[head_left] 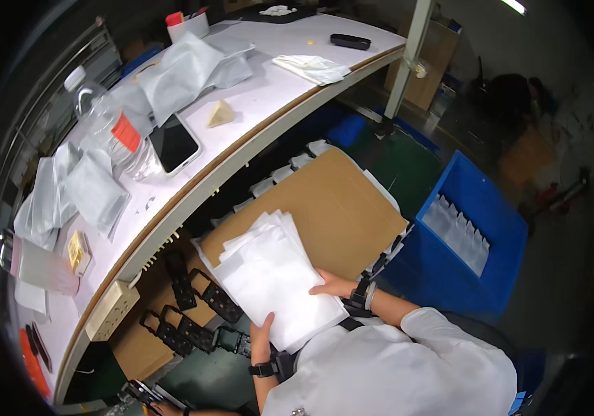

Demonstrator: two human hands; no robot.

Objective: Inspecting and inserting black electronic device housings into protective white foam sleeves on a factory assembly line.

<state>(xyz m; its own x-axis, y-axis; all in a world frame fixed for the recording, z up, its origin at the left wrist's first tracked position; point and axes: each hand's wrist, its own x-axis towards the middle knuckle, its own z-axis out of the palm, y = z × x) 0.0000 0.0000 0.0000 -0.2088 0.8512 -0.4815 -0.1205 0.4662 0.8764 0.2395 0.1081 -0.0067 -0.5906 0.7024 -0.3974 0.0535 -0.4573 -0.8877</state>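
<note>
Between my hands is a stack of thin white sheets or flat bags (pixel 279 291), its far edges slightly fanned. My left hand (pixel 261 334) grips the near left edge, thumb on top and the other fingers mostly hidden. At the right edge my right hand (pixel 331 283) is closed on the same stack, its thumb lying over the top. The far part of the stack lies over a brown cardboard sheet (pixel 338 208). White wrapped pieces (pixel 281 173) stick out along the cardboard's far edge.
On the white table (pixel 262 90) are a plastic bottle (pixel 113 132), a phone (pixel 174 143) and white pouches (pixel 179 73). A blue bin (pixel 505 256) at right holds white wrapped pieces. Black parts (pixel 217 298) lie left of the stack. Another person's hand (pixel 166 409) shows at lower left.
</note>
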